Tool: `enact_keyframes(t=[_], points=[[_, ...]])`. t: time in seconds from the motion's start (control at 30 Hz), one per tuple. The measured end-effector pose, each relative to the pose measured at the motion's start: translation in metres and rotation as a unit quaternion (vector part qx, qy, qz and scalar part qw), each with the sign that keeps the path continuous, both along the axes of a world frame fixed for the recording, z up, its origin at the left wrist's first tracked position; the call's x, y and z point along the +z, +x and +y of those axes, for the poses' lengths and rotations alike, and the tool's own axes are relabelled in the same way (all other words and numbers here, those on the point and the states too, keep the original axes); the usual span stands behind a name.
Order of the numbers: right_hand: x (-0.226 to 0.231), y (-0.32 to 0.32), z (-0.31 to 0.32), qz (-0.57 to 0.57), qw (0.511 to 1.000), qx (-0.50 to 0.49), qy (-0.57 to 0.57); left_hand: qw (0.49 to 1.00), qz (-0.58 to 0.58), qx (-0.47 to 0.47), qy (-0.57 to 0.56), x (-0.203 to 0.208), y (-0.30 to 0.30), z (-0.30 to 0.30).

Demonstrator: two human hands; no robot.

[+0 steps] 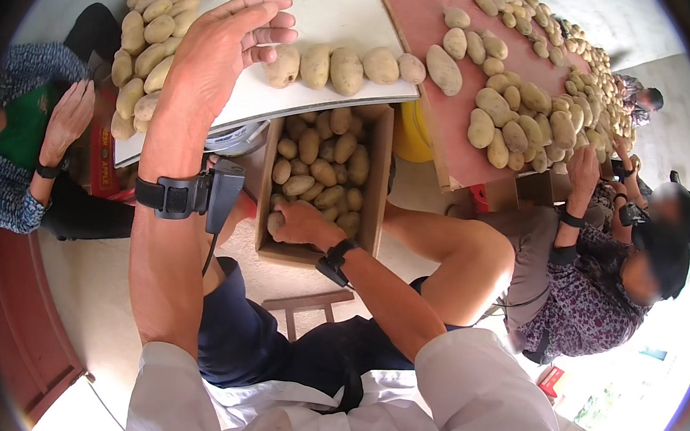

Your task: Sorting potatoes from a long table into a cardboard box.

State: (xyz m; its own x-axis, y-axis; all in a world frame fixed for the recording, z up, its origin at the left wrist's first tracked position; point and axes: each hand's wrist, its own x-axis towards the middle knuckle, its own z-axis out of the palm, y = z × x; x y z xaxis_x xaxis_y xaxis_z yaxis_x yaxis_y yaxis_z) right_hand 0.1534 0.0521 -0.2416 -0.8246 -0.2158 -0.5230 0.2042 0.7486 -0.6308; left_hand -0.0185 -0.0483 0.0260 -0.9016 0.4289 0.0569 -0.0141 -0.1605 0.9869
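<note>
My left hand (224, 48) is raised over the white tabletop (336, 22). Its fingers are loosely bent and apart, with nothing in them, beside the left end of a row of potatoes (346, 71). Below the table edge, my right hand (305, 223) reaches over the near left side of a cardboard box (376, 186). Its fingers close round a potato (275, 225). More yellowish potatoes (323, 157) fill the box. My left forearm wears a strap with a dark device; a black strap circles my right wrist.
Potatoes (152, 38) are heaped along the table's left side. On the reddish board (414, 10) at the right lies a larger potato pile (531, 117). A yellow bucket (413, 132) stands beside the box. Co-workers sit at left (23, 133) and right (598, 292).
</note>
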Motion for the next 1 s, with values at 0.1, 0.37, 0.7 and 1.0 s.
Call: enact_keyframes(t=[0.1, 0.37, 0.7, 1.0], points=[[0.047, 0.005, 0.020, 0.011, 0.988, -0.133, -0.078, 1.000, -0.016, -0.005, -0.006, 0.000, 0.001, 0.003], [0.142, 0.026, 0.113, 0.205, 0.900, -0.343, -0.172, 1.000, -0.025, 0.004, -0.017, 0.002, 0.009, 0.007], [0.241, -0.044, 0.271, 0.403, 0.810, -0.396, 0.157, 0.999, -0.033, 0.003, -0.002, -0.003, 0.010, -0.001], [0.202, -0.098, 0.401, 0.370, 0.865, -0.251, 0.226, 1.000, -0.029, -0.003, 0.002, 0.002, 0.008, 0.015]])
